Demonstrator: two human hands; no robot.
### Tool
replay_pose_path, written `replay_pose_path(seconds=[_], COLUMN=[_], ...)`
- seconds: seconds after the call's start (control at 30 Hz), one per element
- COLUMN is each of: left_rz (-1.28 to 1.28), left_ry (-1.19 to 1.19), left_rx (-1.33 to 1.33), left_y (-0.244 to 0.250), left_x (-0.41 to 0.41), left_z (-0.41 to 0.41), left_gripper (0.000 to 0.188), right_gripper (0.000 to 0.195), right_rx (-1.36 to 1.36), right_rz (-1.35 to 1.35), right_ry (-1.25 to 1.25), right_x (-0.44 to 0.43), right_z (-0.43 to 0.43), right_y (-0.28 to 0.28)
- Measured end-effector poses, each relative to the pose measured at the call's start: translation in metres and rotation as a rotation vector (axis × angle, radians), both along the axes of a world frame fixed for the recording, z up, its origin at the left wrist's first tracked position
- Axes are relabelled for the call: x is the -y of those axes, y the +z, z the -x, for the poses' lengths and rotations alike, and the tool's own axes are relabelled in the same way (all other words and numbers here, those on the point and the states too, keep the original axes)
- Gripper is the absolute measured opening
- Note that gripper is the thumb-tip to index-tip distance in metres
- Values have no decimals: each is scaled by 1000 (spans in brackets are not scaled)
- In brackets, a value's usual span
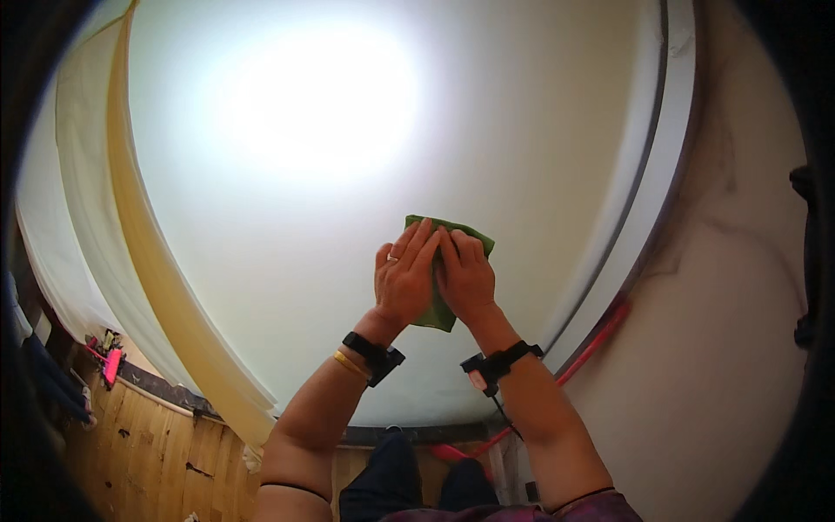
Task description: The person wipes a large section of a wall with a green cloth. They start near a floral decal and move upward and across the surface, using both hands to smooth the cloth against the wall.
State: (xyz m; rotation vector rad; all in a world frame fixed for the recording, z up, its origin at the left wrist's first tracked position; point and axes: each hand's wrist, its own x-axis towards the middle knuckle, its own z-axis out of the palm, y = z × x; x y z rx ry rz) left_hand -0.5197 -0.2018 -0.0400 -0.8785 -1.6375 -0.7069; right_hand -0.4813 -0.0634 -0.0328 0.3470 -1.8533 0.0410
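Observation:
Both my hands press side by side on a folded green cloth point(445, 316), which lies against a large smooth pale panel point(293, 261). My left hand point(406, 277) lies over the cloth's left part, fingers pointing up and inward, with a ring on one finger. On the cloth's right part rests my right hand point(466, 274), its fingers bent, the fingertips of the two hands nearly touching. The cloth's top edge and lower corner show around the hands. How firmly the fingers grip it is partly hidden. A bright glare covers the panel's upper middle.
Pale and yellow draped fabric point(153, 261) hangs at the left. A white frame strip point(659, 163) borders the panel's right side, beside a marked wall point(704, 359). Below are a wooden floor point(150, 450), a pink broom head point(112, 367), and a red-pink pole point(597, 339). Another person's legs point(55, 378) show far left.

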Motion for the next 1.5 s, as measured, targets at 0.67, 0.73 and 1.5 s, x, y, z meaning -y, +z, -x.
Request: replay_pose_path(seconds=[0.67,0.73,1.5], left_rz=[168,163,221], left_ry=[397,382,424], left_rx=[-210,-210,-218], left_y=[12,13,3], left_x=[15,14,16], left_z=[48,47,55], left_gripper=[59,61,59], right_gripper=[60,60,66], right_rx=[-145,-84,-85], right_rz=[78,1,-104], right_ry=[-330,-240,-282], right_x=[-62,-43,-76], right_z=[-4,-5,-16], right_y=[6,1,30])
